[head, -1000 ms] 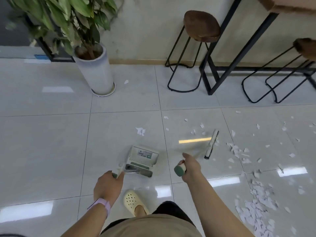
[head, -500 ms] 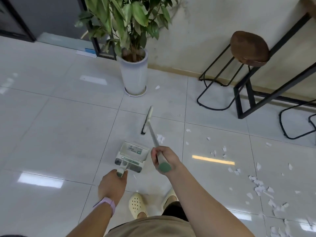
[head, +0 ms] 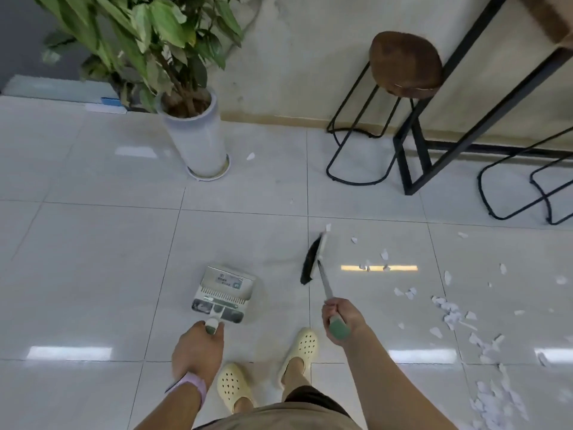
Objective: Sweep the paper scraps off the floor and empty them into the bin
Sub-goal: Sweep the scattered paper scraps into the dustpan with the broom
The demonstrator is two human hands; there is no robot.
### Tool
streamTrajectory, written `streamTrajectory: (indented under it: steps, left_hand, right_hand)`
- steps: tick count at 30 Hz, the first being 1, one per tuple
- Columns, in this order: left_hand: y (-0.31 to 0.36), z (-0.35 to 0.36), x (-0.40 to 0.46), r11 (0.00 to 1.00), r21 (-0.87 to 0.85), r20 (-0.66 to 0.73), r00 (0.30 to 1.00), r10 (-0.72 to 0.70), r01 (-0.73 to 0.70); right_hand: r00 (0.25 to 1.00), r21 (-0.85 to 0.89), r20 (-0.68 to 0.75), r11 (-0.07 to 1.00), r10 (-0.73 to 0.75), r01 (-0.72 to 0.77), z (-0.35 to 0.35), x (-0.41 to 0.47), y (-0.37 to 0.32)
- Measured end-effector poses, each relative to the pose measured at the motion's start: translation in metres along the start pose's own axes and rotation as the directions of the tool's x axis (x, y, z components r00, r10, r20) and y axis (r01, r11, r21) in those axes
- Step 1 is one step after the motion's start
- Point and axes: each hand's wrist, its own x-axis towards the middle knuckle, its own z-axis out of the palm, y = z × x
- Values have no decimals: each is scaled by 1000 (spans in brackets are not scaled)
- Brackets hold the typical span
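Mid-sweep: the right hand (head: 341, 318) grips the broom (head: 313, 262), the left hand (head: 198, 349) grips the dustpan (head: 223, 293) handle; paper scraps (head: 446, 305) lie right of the broom, needing leftward strokes.

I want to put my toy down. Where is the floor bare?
Bare tiles lie left of the dustpan, out toward the plant pot. Right of the broom it is crowded: paper scraps are scattered toward the stools.
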Motion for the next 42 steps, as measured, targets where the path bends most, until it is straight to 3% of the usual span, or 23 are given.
streamTrajectory:
  steps: [4, 9, 14, 20, 26, 32, 36, 42]
  left_hand:
    - [50, 16, 8, 998, 1, 37, 997, 68, -68]
    - [106, 32, 16, 990, 39, 57, 989, 134, -137]
    - [161, 42, 14, 987, -40, 73, 984, 160, -157]
    - [194, 30, 30, 980, -83, 67, 980, 185, -179]
    - [204, -1, 71, 986, -48, 44, 986, 161, -159]
    - [199, -54, 166, 979, 18, 43, 978, 203, -204]
    - [200, -94, 231, 981, -48, 23, 981, 191, -190]
    - [217, -133, 315, 987, -120, 33, 993, 115, -110]
  right_hand:
    - [972, -44, -214, 995, -99, 91, -72, 1, -52]
    - [853, -191, -492, 978, -173, 88, -143, -4, -120]
    - [812, -138, -537, 973, -229, 183, -156, -2, -145]
    - [908, 62, -350, 961, -231, 268, -94, 2, -143]
    - [974, 184, -20, 957, -225, 225, 3, 6, -166]
    - [960, 184, 192, 968, -203, 168, 153, 9, -163]
    - [954, 115, 250, 983, -166, 141, 242, 15, -154]
    - [924, 143, 381, 989, -31, -26, 354, 49, -164]
